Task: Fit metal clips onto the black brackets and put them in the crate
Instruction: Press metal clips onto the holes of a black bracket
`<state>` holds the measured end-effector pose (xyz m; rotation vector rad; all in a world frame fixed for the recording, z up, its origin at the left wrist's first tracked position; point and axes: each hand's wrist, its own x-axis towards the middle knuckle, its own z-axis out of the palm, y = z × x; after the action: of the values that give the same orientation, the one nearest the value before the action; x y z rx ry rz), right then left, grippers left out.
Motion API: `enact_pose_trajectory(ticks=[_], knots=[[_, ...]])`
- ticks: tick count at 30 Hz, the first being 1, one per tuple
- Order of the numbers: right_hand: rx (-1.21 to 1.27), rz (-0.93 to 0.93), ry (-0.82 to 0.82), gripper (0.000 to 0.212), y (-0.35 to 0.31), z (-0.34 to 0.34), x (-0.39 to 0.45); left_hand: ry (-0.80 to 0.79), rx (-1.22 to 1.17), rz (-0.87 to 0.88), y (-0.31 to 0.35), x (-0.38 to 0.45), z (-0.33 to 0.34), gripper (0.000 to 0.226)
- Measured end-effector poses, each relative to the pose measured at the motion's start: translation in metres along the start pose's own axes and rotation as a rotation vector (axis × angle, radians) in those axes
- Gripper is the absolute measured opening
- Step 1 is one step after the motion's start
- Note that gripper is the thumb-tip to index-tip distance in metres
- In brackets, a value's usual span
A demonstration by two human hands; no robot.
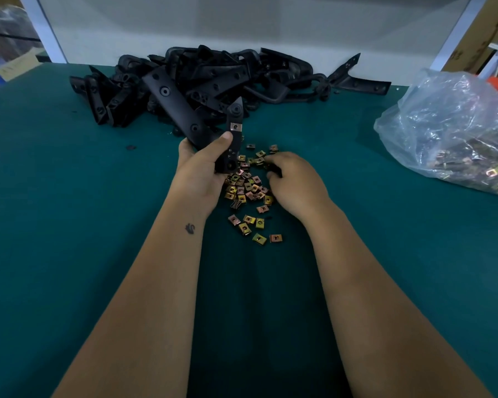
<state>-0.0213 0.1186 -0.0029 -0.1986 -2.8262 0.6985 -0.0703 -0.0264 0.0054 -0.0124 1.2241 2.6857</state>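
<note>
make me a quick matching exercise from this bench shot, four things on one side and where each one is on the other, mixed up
Things:
1. held bracket
2. bracket pile
3. loose clips
4. plastic bag

Places:
a. far right of the mat
b. between the two hands
c. in the left hand
d. far side of the mat, by the white wall

Pairs: 1-c, 2-d, 3-b, 4-a

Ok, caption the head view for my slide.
Left hand holds a clipped black bracket; right hand reaches into loose metal clips.
</note>
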Motion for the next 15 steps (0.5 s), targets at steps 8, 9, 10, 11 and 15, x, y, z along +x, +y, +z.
enact_pose_trajectory(ticks=[8, 9, 10, 11, 15], knots=[[-0.135, -0.012, 0.164, 0.023, -0.0039, 0.0051, 0.0014, -0.001, 0.011, -0.014, -0.0026, -0.0021, 0.003, 0.032], [-0.141, -0.011, 0.17, 0.022, -0.004, 0.0051, 0.0015, 0.004, 0.014, -0.017, -0.0024, -0.0023, 0.0035, 0.032], [-0.145, -0.01, 0.172, 0.021, -0.0041, 0.005, 0.0018, 0.01, 0.017, -0.021, -0.0023, -0.0025, 0.0042, 0.032], [-0.147, -0.008, 0.17, 0.022, -0.0044, 0.005, 0.002, 0.015, 0.018, -0.025, -0.002, -0.003, 0.0048, 0.032], [0.006, -0.013, 0.254, 0.024, -0.0092, 0.0035, 0.0009, 0.005, 0.008, -0.045, -0.0003, -0.0053, 0.0075, 0.035]])
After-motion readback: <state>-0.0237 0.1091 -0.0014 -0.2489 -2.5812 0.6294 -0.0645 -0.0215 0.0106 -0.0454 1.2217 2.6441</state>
